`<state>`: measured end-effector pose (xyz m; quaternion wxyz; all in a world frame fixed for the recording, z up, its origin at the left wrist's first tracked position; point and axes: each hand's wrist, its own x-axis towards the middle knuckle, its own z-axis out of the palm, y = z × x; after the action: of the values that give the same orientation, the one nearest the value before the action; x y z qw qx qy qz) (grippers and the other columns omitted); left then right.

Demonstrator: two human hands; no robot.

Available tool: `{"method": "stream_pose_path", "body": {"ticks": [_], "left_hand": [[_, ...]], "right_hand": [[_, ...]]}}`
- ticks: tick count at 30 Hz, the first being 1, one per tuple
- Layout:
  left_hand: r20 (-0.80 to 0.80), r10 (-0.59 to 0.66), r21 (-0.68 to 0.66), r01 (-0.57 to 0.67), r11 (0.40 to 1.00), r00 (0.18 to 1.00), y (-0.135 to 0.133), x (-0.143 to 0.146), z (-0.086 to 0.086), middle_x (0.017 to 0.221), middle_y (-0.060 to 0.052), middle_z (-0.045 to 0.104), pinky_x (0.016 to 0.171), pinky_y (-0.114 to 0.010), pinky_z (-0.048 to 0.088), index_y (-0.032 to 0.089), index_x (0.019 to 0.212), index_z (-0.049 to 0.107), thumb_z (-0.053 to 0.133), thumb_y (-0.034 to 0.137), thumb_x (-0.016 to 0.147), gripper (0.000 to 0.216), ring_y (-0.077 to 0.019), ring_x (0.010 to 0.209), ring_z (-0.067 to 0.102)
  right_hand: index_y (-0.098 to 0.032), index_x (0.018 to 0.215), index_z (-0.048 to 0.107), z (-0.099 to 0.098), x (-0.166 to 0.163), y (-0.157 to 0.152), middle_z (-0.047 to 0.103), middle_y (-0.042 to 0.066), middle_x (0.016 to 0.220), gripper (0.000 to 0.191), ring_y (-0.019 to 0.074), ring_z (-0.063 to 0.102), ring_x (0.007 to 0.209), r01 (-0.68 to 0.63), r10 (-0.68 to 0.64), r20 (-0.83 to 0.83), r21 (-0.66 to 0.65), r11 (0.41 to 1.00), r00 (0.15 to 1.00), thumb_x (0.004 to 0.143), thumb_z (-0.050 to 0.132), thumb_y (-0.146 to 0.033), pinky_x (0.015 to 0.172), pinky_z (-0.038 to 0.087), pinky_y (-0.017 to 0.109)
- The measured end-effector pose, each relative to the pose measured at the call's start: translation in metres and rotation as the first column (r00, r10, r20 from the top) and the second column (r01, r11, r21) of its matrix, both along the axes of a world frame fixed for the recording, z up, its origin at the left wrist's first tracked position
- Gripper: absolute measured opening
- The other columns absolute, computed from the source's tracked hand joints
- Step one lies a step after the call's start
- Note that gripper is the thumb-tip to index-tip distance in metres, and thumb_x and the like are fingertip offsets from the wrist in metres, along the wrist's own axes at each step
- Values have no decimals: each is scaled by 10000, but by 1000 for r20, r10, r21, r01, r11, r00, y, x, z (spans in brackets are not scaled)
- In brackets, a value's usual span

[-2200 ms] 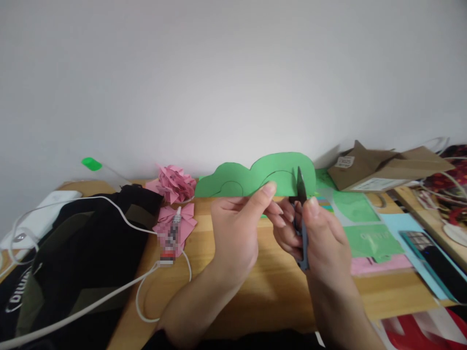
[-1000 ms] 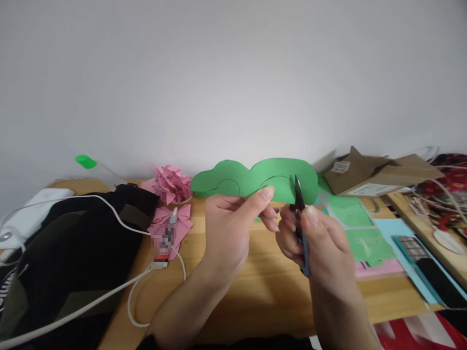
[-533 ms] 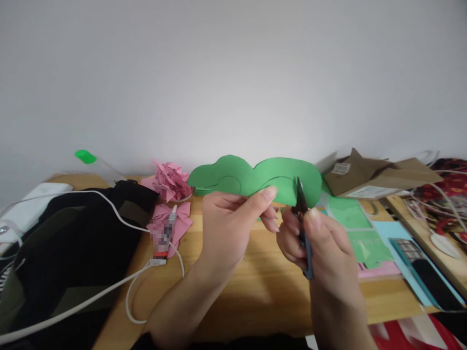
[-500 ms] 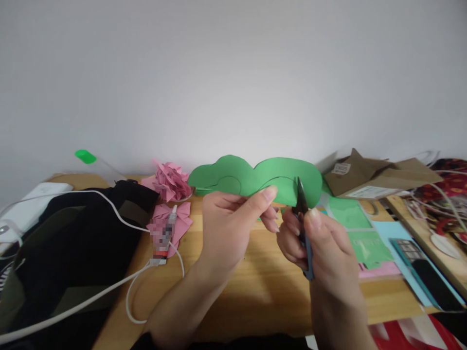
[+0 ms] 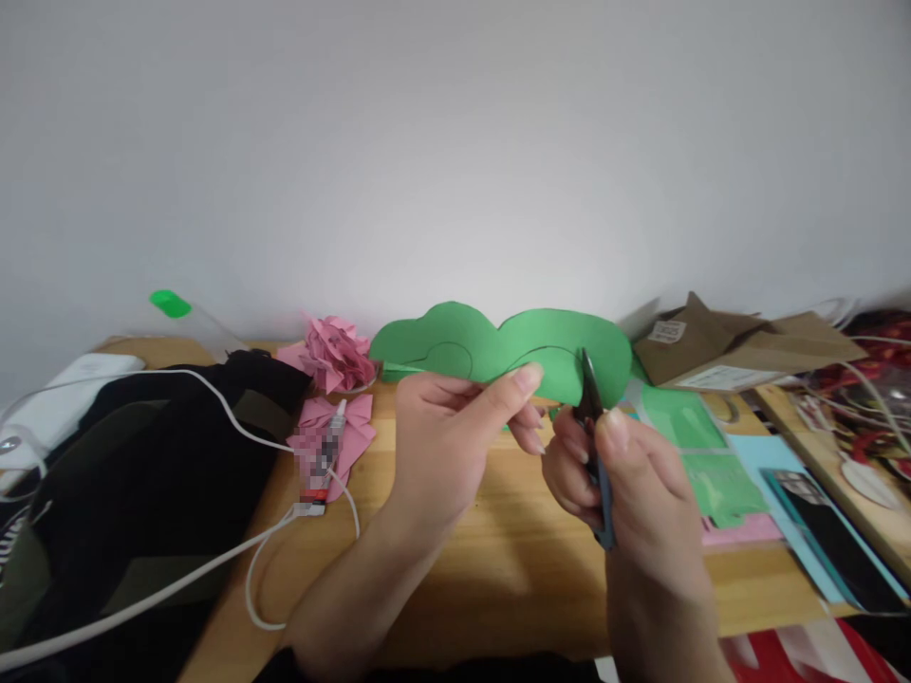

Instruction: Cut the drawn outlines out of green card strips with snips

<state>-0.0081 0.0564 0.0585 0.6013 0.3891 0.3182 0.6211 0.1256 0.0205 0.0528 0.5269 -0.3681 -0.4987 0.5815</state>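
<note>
My left hand [image 5: 448, 446] pinches the lower edge of a green sheet of paper [image 5: 491, 346] between thumb and fingers. The sheet has a wavy, cloud-like top edge, and thin curved lines are drawn on it. In my right hand [image 5: 633, 474] is a pair of scissors [image 5: 590, 408] with dark blades and blue-grey handles. The blades point up and lie across the right part of the sheet, close to the end of a drawn curve. Part of the handles is hidden by my fingers.
Pink folded-paper flowers [image 5: 334, 351] and a glue tube [image 5: 324, 465] sit at left, beside black cloth [image 5: 163, 493] and white cables. A brown paper package [image 5: 740, 346], green sheets [image 5: 718, 474] and a dark phone-like object [image 5: 846, 541] lie at right on the wooden table [image 5: 512, 588].
The scissors and the green paper have shifted very slightly to the right in view. Both hands keep the same grip.
</note>
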Motion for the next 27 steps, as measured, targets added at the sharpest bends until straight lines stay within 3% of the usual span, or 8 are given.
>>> {"method": "stream_pose_path", "body": {"ticks": [7, 10, 18, 20, 23, 25, 27], "left_hand": [[-6, -17, -16, 17, 1000, 1000, -1, -2, 1, 470, 21, 650, 675, -303, 604, 209, 515, 689, 741, 299, 803, 306, -109, 443, 602], [2, -15, 0, 15, 1000, 1000, 0, -3, 0, 489, 21, 663, 634, -291, 592, 207, 523, 696, 748, 303, 801, 298, -104, 434, 598], [40, 84, -5, -84, 996, 996, 14, -11, -1, 443, 31, 635, 570, -249, 565, 210, 487, 698, 763, 257, 765, 289, -78, 387, 556], [12, 63, -7, -63, 998, 998, 16, -13, -1, 432, 28, 625, 583, -255, 571, 203, 466, 686, 756, 246, 757, 302, -75, 376, 545], [-54, -14, 6, 14, 1000, 998, 17, -13, 0, 431, 16, 625, 537, -254, 553, 193, 444, 669, 758, 242, 739, 312, -80, 364, 538], [-95, -60, 11, 62, 998, 994, 15, -11, -1, 433, 11, 628, 496, -245, 525, 190, 443, 666, 761, 242, 731, 308, -82, 357, 537], [-131, -107, 19, 111, 994, 986, 13, -9, -3, 421, 9, 619, 480, -238, 505, 185, 450, 665, 761, 234, 725, 296, -81, 349, 530]], "right_hand": [[-212, 723, 493, 0, 2, -1, 327, -73, 504, 377, 82, 223, 415, 28, -28, 39, 14, 1000, 999, 991, 472, -476, 377, 164, 233], [-212, 733, 492, 1, 1, 1, 332, -73, 511, 371, 80, 223, 420, 7, -7, 13, 0, 1000, 1000, 988, 479, -481, 380, 161, 230], [-226, 770, 494, -20, 25, -14, 304, -75, 539, 365, 86, 201, 422, -237, 237, -11, -79, 968, 971, 968, 476, -533, 372, 171, 236], [-237, 722, 488, -14, 32, -12, 291, -74, 544, 385, 82, 184, 391, -165, 164, -63, -6, 986, 984, 921, 527, -565, 347, 168, 251], [-247, 653, 496, 5, 38, 1, 275, -86, 501, 465, 82, 181, 383, 104, -100, -35, 128, 986, 994, 723, 729, -643, 365, 145, 280], [-236, 708, 598, 17, 39, 13, 294, -90, 471, 330, 87, 214, 392, 242, -254, 68, 150, 959, 965, 754, 778, -509, 393, 155, 274], [-210, 769, 678, 25, 38, 21, 315, -80, 483, 283, 84, 223, 410, 268, -301, 183, 186, 945, 936, 793, 755, -481, 396, 140, 263]]}}
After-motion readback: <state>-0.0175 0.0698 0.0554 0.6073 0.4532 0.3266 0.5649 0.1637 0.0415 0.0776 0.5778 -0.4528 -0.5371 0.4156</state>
